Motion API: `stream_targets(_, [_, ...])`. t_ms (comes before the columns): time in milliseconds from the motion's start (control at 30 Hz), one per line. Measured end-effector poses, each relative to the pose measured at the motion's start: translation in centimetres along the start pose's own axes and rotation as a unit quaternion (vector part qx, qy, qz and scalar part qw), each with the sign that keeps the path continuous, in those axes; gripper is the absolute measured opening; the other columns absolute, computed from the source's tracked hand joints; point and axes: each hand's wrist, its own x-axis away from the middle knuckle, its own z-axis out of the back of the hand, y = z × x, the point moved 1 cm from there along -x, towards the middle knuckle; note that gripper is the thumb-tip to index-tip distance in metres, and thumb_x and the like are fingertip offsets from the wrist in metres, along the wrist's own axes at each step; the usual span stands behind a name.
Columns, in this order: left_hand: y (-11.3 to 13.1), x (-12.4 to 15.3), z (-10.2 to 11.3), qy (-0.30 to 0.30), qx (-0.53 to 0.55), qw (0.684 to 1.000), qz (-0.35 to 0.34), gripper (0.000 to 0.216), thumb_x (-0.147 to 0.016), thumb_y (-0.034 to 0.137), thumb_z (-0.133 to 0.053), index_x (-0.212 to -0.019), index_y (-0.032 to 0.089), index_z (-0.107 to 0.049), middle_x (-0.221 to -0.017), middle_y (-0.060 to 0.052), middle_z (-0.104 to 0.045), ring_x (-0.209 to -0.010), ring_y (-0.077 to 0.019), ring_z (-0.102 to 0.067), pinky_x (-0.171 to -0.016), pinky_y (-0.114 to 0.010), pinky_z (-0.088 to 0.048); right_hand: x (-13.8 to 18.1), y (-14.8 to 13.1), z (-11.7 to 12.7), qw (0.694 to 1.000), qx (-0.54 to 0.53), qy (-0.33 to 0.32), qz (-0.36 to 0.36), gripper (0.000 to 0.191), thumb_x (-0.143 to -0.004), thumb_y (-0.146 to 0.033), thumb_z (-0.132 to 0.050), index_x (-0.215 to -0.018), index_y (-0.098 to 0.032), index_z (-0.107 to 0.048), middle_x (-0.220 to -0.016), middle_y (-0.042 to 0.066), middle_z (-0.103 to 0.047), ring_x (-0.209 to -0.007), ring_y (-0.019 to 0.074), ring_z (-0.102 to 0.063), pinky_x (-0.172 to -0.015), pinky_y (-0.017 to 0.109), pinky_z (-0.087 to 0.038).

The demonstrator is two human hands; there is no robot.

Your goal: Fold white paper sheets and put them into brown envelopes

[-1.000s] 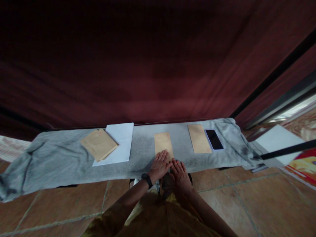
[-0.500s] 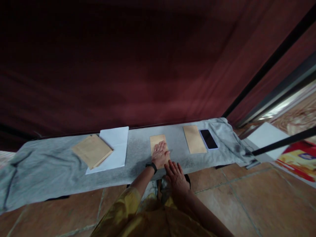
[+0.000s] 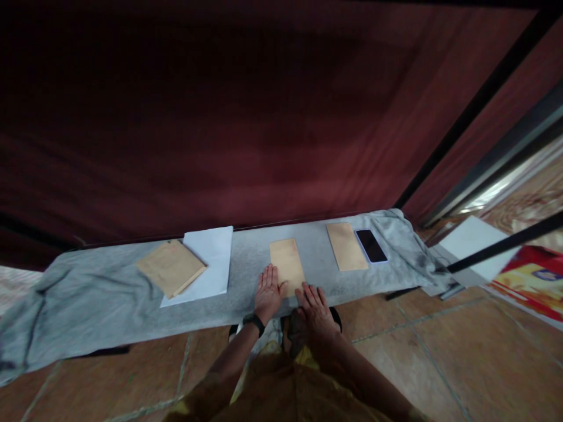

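Note:
A tan paper envelope (image 3: 287, 264) lies flat on the grey cloth, in front of me. My left hand (image 3: 268, 294) rests at its lower left edge, fingers stretched out and the thumb touching the paper. At the lower right corner is my right hand (image 3: 315, 308), its fingers spread and lying flat near the cloth's front edge. Neither hand grips anything. To the right lies another tan envelope (image 3: 346, 246). On the left, several tan envelopes (image 3: 170, 266) are piled partly over white paper sheets (image 3: 215, 261).
A grey cloth (image 3: 109, 313) covers the long narrow bench. A dark-screened phone (image 3: 372, 246) lies right of the second envelope. Behind the bench hangs a dark red curtain (image 3: 264, 146). A red and yellow box (image 3: 534, 281) and a black bar (image 3: 505, 241) are at the far right.
My left hand has slid off the middle of the envelope to its lower left edge, uncovering the paper. My right hand has stayed nearly in place. The view has shifted slightly.

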Motion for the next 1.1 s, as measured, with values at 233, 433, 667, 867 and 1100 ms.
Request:
stream_targets(233, [1.3, 3.5, 1.5, -0.015, -0.018, 0.999, 0.03, 0.059, -0.103, 0.033, -0.03, -0.158, 0.013, -0.028, -0.16, -0.016, -0.038, -0.152, -0.0291, -0.029, -0.121, -0.056, -0.029, 0.0, -0.2, -0.4, 1.0, 0.022, 0.002, -0.004, 0.057, -0.101, -0.032, -0.046, -0.156, -0.02, -0.036, -0.161, 0.015, -0.037, -0.145, 0.0305, -0.041, -0.12, 0.055, -0.03])
stream_targets(433, [4.0, 4.8, 2.5, -0.091, 0.023, 0.984, -0.153, 0.063, -0.103, 0.048, -0.037, -0.158, 0.019, -0.028, -0.164, -0.008, -0.032, -0.154, -0.0236, -0.024, -0.125, -0.048, -0.022, 0.2, 0.1, -0.7, 0.999, 0.04, -0.005, 0.01, 0.06, -0.097, -0.027, -0.05, -0.155, -0.017, -0.037, -0.162, 0.015, -0.035, -0.145, 0.0313, -0.039, -0.12, 0.054, -0.03])
stream_targets(667, [2.9, 5.6, 2.6, -0.129, 0.035, 0.977, -0.164, 0.071, -0.102, 0.055, -0.039, -0.158, 0.013, -0.026, -0.166, -0.014, -0.025, -0.155, -0.0239, -0.018, -0.126, -0.044, -0.018, 0.9, 0.8, -0.6, 1.0, 0.02, -0.011, 0.017, 0.06, -0.102, -0.028, -0.038, -0.159, -0.014, -0.027, -0.161, 0.015, -0.038, -0.146, 0.0283, -0.039, -0.121, 0.051, -0.029])
stream_targets(867, [3.1, 5.6, 3.1, -0.168, 0.036, 0.969, -0.178, 0.081, -0.096, 0.048, -0.054, -0.159, 0.009, -0.021, -0.167, -0.017, -0.016, -0.156, -0.0272, -0.008, -0.127, -0.046, -0.012, 1.0, 0.6, -0.4, 1.0, -0.012, -0.005, -0.001, 0.058, -0.105, -0.034, -0.034, -0.157, -0.008, -0.031, -0.157, 0.02, -0.042, -0.145, 0.0321, -0.038, -0.12, 0.057, -0.025])
stream_targets(1100, [3.4, 5.2, 3.7, -0.205, 0.038, 0.962, -0.176, 0.083, -0.093, 0.041, -0.057, -0.158, 0.003, -0.02, -0.167, -0.021, -0.012, -0.156, -0.031, -0.007, -0.127, -0.046, -0.009, -0.1, -1.0, -0.8, 0.998, -0.048, -0.026, 0.033, 0.059, -0.106, -0.036, -0.03, -0.156, -0.005, -0.031, -0.159, 0.021, -0.038, -0.15, 0.0298, -0.028, -0.12, 0.055, -0.023])
